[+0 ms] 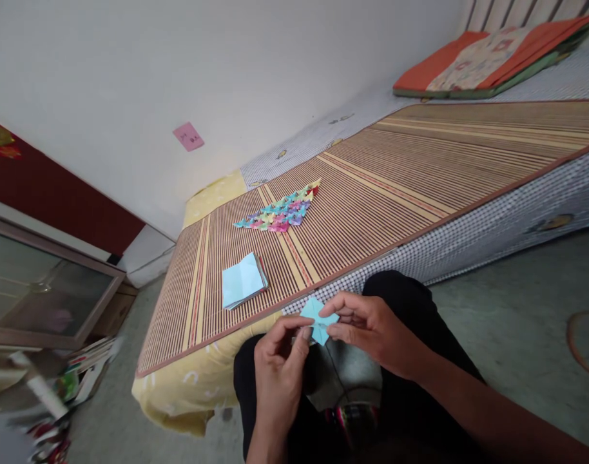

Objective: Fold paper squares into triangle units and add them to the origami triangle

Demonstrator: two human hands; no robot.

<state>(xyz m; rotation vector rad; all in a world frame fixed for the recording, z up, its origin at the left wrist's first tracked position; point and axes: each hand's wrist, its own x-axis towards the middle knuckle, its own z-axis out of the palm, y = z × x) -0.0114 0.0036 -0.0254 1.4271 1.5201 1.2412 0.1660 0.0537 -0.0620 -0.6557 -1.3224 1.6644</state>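
A light blue folded paper (316, 310) is held above my lap, its flaps spread into points. My left hand (282, 361) pinches its left side between thumb and fingers. From the right, my right hand (366, 325) grips the opposite side, thumb below and fingers above. On the bed mat beyond lies a stack of light blue paper sheets (243, 280), creased across the middle. Farther back rests a cluster of many-coloured folded paper pieces (285, 209), lying in rows.
The striped bamboo mat (372, 187) covers the bed, with its near edge just beyond my knees. A folded orange quilt (449, 64) lies at the far right. A pink note (188, 136) is on the wall. At left stand a glass-fronted cabinet (43, 290) and floor clutter (48, 393).
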